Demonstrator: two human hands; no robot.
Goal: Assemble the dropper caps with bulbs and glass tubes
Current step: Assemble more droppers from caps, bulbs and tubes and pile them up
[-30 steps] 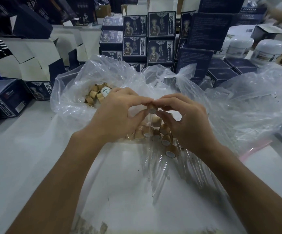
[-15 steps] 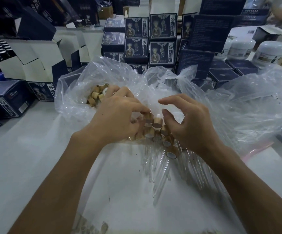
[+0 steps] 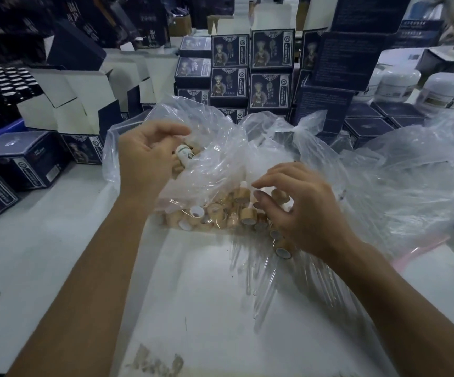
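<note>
The left hand [image 3: 145, 156] has moved away to the far left bag [image 3: 220, 137], its grip curling loosely by a small white bottle [image 3: 184, 154]. The right hand [image 3: 299, 210] is hovering, fingers spread, over the finished dropper caps [image 3: 247, 216]. Another cap seems next.

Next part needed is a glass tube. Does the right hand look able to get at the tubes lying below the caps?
Probably yes. The right hand hovers open over the wooden caps, and the glass tubes lie uncovered just below them, with nothing between.
</note>
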